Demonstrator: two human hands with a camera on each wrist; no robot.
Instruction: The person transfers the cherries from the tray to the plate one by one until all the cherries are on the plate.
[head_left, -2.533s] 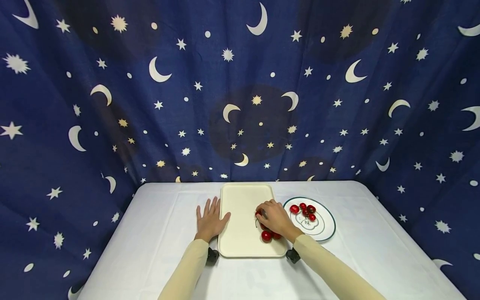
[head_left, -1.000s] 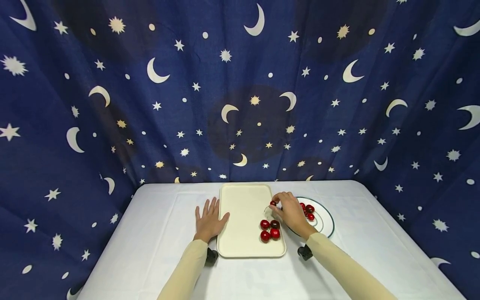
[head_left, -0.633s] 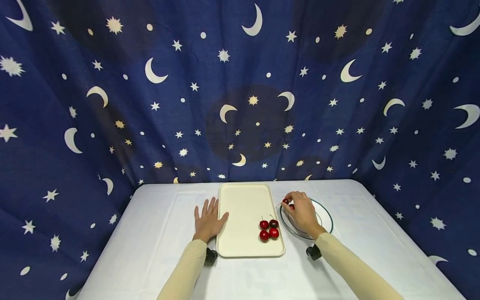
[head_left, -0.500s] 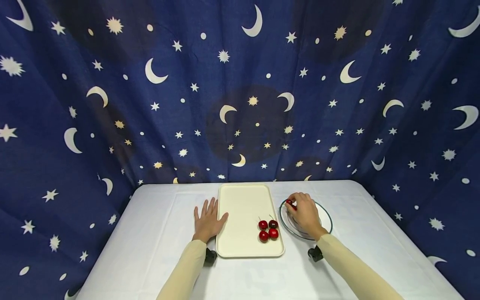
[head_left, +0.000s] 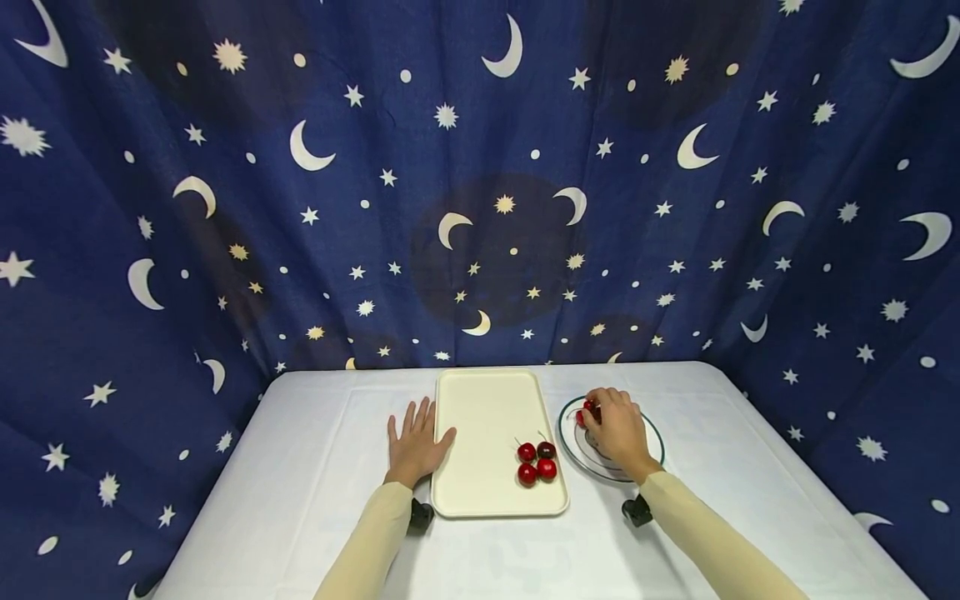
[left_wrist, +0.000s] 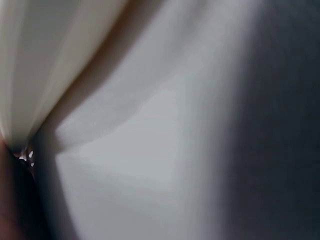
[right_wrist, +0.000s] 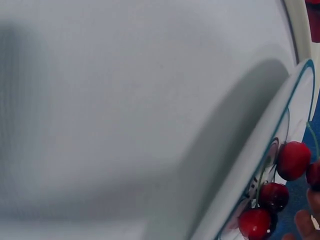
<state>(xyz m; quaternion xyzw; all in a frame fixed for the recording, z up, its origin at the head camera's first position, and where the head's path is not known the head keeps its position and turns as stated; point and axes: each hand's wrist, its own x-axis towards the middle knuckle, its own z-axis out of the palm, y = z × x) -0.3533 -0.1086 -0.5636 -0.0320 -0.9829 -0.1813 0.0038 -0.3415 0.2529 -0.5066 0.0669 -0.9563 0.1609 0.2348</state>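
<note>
My right hand [head_left: 621, 429] is over the white plate [head_left: 651, 454] with the blue-green rim and pinches a red cherry [head_left: 588, 406] between thumb and fingers. Another cherry [head_left: 581, 418] lies on the plate, left of the thumb. From the right wrist, several cherries [right_wrist: 293, 160] with green stems show on the plate, close to my fingers [right_wrist: 303, 220]. My left hand [head_left: 415, 450] lies flat on the table with fingers spread, its thumb at the left edge of a cream tray [head_left: 480, 417]. The hand hides part of the plate's fruit.
Several dark red cherries [head_left: 527, 475] sit grouped in the tray's lower right. Tray and plate stand side by side on a white-covered table [head_left: 300, 500]. A blue curtain [head_left: 375, 208] with moons and stars rises behind it. The left wrist view is mostly blurred cloth.
My right hand has carried a cherry from the tray rightward to the plate, leaving the other cherries in the tray. My left hand has kept its place beside the tray.
</note>
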